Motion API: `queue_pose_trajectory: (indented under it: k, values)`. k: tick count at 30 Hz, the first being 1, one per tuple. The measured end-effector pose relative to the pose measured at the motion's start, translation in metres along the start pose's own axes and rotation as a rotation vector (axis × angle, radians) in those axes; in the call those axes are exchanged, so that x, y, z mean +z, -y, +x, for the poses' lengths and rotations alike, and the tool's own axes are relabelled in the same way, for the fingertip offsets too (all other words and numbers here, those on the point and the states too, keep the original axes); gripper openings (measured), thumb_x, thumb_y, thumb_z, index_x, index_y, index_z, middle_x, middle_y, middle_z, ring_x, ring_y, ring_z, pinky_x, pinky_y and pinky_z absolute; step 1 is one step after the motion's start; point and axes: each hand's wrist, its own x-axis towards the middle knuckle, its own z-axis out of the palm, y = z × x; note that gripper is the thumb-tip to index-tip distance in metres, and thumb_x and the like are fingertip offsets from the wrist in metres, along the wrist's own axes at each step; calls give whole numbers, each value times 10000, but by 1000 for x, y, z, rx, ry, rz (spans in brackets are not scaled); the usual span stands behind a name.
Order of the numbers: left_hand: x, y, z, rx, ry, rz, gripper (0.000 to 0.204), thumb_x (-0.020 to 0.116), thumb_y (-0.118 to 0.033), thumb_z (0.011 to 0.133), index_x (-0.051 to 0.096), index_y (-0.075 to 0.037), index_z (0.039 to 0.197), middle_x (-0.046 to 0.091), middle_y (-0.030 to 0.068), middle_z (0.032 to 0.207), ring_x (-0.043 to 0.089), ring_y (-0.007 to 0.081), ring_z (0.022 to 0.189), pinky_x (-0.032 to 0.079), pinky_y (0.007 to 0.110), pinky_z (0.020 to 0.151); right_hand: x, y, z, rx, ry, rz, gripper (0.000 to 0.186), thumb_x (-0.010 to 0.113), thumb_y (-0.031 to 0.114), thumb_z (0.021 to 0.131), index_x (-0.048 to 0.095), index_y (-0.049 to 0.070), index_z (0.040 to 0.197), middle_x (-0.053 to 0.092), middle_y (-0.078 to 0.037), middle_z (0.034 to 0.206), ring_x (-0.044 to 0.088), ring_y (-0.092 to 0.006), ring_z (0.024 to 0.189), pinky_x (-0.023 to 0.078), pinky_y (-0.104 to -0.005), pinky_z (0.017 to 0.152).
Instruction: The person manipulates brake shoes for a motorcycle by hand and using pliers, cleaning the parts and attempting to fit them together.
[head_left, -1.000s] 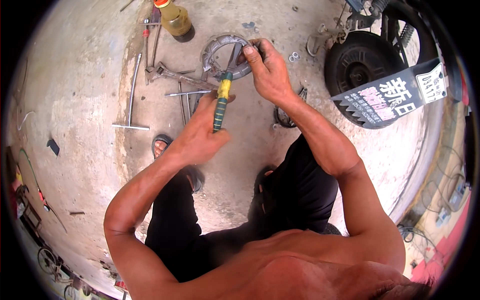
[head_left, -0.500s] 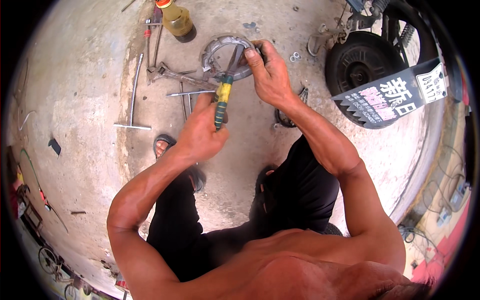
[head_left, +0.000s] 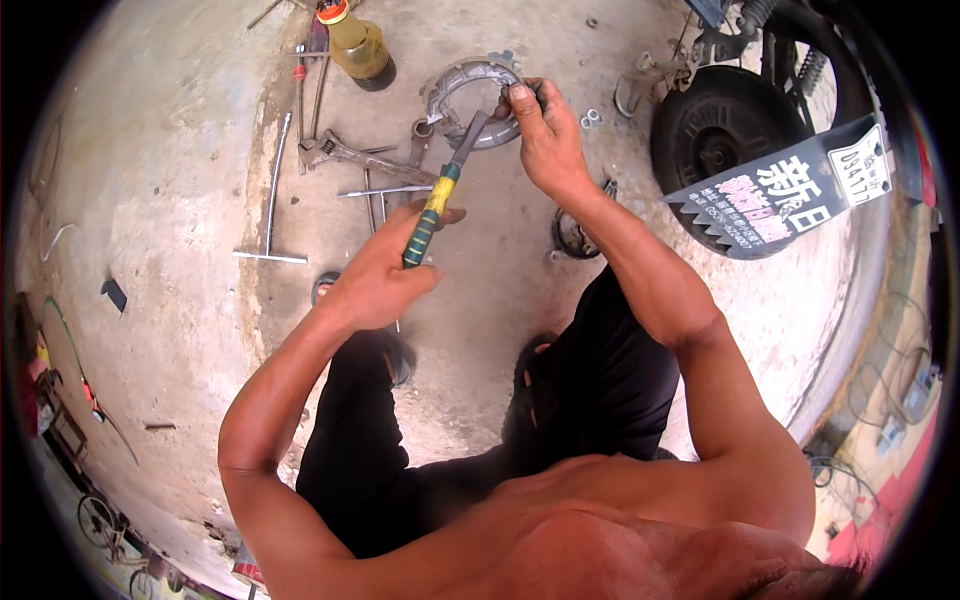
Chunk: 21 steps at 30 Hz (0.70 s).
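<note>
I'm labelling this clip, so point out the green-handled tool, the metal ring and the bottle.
Green-handled tool (head_left: 440,193), head view: yellow handle band.
Metal ring (head_left: 470,74), head view: upper arc.
Bottle (head_left: 360,48), head view: its body.

Holds a grey, ribbed ring (head_left: 460,77), open middle facing upward; slants a tool (head_left: 441,191) with a green-and-yellow handle (head_left: 421,236) and flat grey blade (head_left: 469,137) across the ring's near side.

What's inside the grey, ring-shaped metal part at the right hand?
Through the grey, ring-shaped metal part, pale concrete floor shows; a flat, grey metal blade overlaps its lower edge. The bare right hand covers some of its right edge, hiding what lies behind.
</note>
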Motion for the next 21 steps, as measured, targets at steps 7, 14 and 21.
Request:
queue_pose_trajectory:
  k: [7,14,21]
  values:
    - [-32,0,-20,-243,-281,-280,542,678,-169,913,544,-46,1423,626,48,1120,576,107,967,479,278,861,0,5,4,111,110,209,437,519,410,1047,577,-23,1045,659,-82,886,618,-153,821,490,-302,753]
    - [-42,17,16,-355,-336,-634,393,676,-253,961,607,-24,1272,672,53,1086,598,147,1059,459,368,923,28,21,-17,127,302,331,419,541,384,1045,589,-25,1121,663,-62,889,602,-133,889,471,-292,816]
    - [-61,8,18,-251,-395,-722,228,705,-177,898,634,-31,1058,613,-12,890,531,71,816,399,251,703,18,31,-19,244,627,302,434,576,365,1002,590,-16,1207,700,-100,1017,621,-144,938,478,-302,880]
